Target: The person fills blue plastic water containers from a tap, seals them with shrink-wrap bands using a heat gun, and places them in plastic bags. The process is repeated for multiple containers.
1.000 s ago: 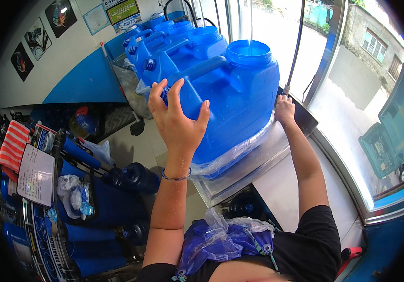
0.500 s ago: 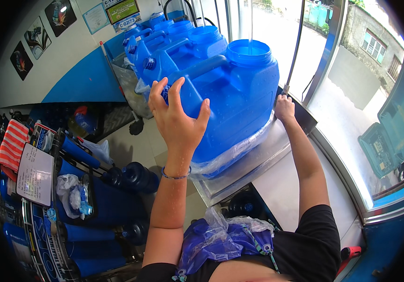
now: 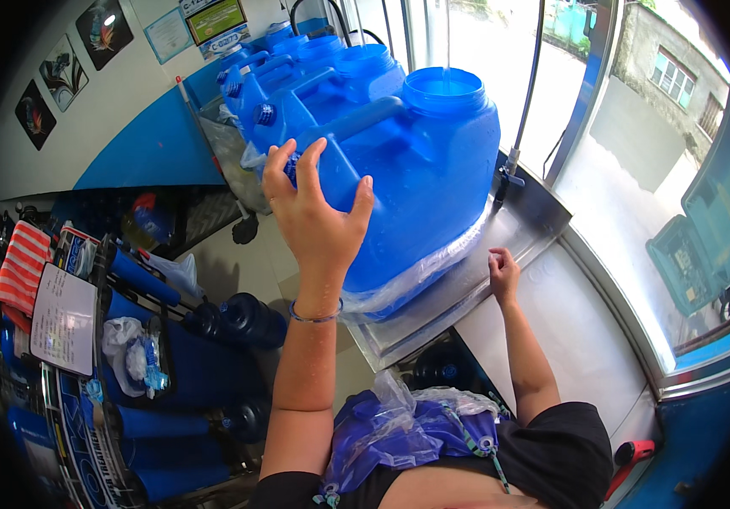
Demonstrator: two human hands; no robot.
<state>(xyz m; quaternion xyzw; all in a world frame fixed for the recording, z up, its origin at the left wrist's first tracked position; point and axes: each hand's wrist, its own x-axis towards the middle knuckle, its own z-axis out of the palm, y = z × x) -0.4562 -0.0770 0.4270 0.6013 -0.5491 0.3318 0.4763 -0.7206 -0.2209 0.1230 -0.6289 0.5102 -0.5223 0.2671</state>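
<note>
My left hand (image 3: 318,216) is against the front upper edge of a large blue water jug (image 3: 429,182). Its fingers curve around the dark blue cap (image 3: 291,168), and the thumb presses apart from them on the jug's face. What the fingertips touch behind the cap is partly hidden. Into the jug's open round mouth (image 3: 444,82) runs a clear vertical stream or tube; I cannot tell which. My right hand (image 3: 505,276) is loosely curled above the metal counter's edge, with nothing visible in it. Beyond it, a blue-handled valve (image 3: 509,177) sits on a dark hose.
Several similar blue jugs (image 3: 369,72) stand in a row behind this one. A metal tray (image 3: 543,216) lies beneath the jug. Lower left, a rack holds a whiteboard (image 3: 64,318) and a striped towel (image 3: 25,267). Round dark blue bottles (image 3: 250,321) are on the floor. A glass window borders the right.
My right hand has let go of the valve and drawn back toward me, over the counter edge. My left hand stays on the jug. The view has shifted slightly.
</note>
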